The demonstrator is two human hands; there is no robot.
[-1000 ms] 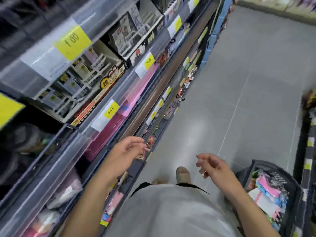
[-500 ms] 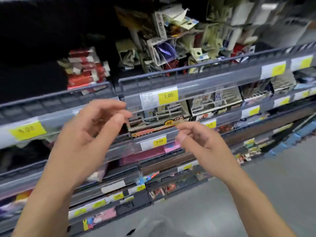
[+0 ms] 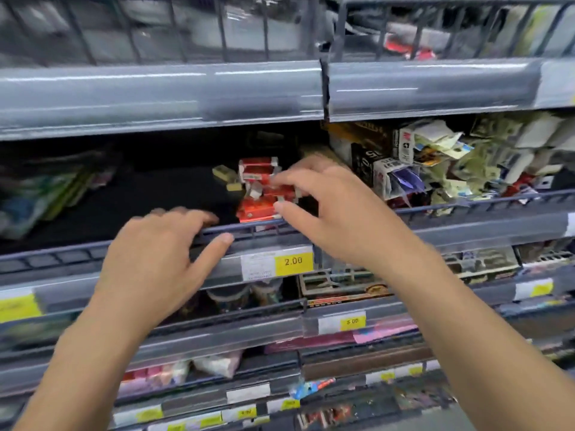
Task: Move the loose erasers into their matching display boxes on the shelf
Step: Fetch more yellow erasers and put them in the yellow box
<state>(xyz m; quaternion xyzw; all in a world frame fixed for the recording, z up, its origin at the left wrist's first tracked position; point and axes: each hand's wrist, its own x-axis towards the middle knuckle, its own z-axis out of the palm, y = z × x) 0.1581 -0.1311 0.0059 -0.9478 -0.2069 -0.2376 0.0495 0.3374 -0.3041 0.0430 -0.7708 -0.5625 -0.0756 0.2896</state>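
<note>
While I look forward and down from my head camera, both my hands are reaching to the middle shelf (image 3: 93, 209) of a grey store rack. My right hand (image 3: 336, 213) is over the wire front rail (image 3: 466, 209) and its fingers and thumb are curled toward a small pile of red erasers (image 3: 258, 194), which lie loose near the front edge of this shelf; the fingertips (image 3: 280, 181) are at the top of the pile, but the picture is blurred and I cannot tell if they really pinch an eraser or only touch it. My left hand (image 3: 155, 259) is lower and to the left, with the fingers stretched and relaxed, lying on the front rail and holding nothing. Just left of the red pile I see 2 small yellowish erasers (image 3: 225, 177) on the dark shelf floor. To the right of my right hand stand dark display boxes (image 3: 364, 154) and beside them a messy heap of small packets (image 3: 451, 160). Under the red pile, on the shelf edge, there is a yellow price label (image 3: 294, 260) which reads 2.00. On the shelf below, another yellow label (image 3: 352, 321) reads 5.00.
</note>
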